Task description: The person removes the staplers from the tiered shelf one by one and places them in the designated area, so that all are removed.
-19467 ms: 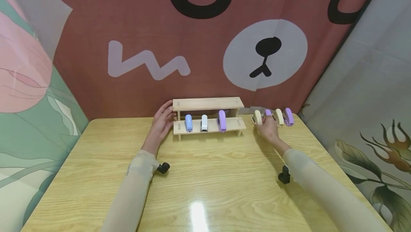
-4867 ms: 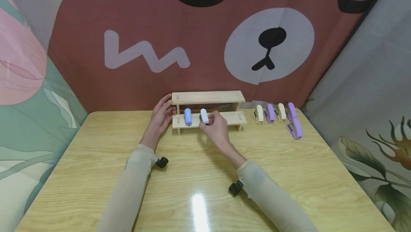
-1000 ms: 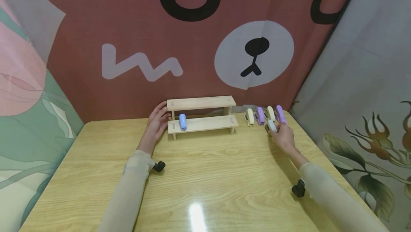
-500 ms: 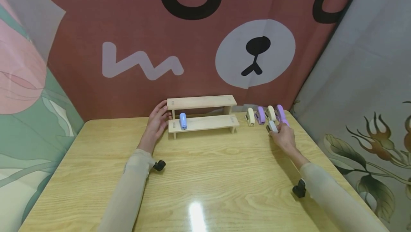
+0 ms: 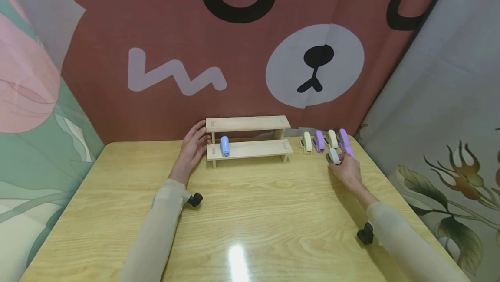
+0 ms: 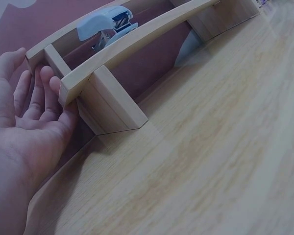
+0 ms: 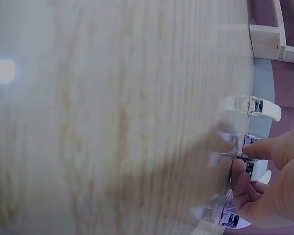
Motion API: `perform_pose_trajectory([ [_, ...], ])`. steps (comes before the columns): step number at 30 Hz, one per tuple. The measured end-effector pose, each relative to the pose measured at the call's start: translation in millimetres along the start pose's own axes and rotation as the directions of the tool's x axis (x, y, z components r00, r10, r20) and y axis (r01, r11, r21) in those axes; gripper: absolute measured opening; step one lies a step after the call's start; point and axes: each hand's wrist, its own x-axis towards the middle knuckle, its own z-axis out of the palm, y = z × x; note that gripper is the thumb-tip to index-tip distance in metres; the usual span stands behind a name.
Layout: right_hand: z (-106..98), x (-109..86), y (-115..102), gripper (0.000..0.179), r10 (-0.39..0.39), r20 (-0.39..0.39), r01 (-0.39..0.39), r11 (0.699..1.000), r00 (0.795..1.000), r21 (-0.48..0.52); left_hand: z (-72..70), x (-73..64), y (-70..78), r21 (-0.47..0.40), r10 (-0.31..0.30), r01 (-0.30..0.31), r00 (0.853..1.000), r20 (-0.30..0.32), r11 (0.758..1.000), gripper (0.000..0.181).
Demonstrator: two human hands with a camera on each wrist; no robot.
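My right hand (image 5: 347, 170) pinches a small white stapler (image 5: 333, 156) between thumb and fingers, low at the tabletop in front of the stapler row. In the right wrist view, the white stapler (image 7: 257, 170) is partly hidden by the fingers. Just beyond my right hand lies a purple stapler (image 5: 349, 151), mostly covered. My left hand (image 5: 192, 146) rests its fingers against the left end of a two-tier wooden shelf (image 5: 259, 149). On the lower tier, near that end, stands a light blue stapler (image 5: 225, 146); its metal mechanism shows in the left wrist view.
Behind the white stapler stand a cream stapler (image 5: 307, 142), a purple stapler (image 5: 318, 141), another cream stapler (image 5: 331, 139) and a purple stapler (image 5: 343, 138) in a row. A printed curtain (image 5: 175, 113) hangs along the wooden table's (image 5: 250, 204) back edge.
Since the earliest frame, a purple stapler and then the white stapler went from the shelf to the table at right. Over the last second, the white stapler has tilted slightly; my left hand stays put.
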Motion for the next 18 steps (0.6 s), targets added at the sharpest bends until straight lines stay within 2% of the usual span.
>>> perform_pose_trajectory([
  [7,-3,-5.5,-5,0.038,0.016,0.044,-0.016,1.000,0.999,0.000,0.3,0.1,-0.3,0.003,-0.007,0.007,1.000,-0.012,1.000,0.048],
  [14,-6,-4.6,-16,0.026,0.001,-0.031,0.000,1.000,1.000,0.025,0.5,-1.0,-0.4,-0.002,-0.004,0.004,1.000,-0.020,1.000,0.049],
  [18,-9,-4.4,-26,0.033,0.005,-0.025,-0.003,0.999,1.000,0.054,1.9,-0.1,0.6,-0.010,-0.005,0.005,1.000,-0.011,1.000,0.047],
])
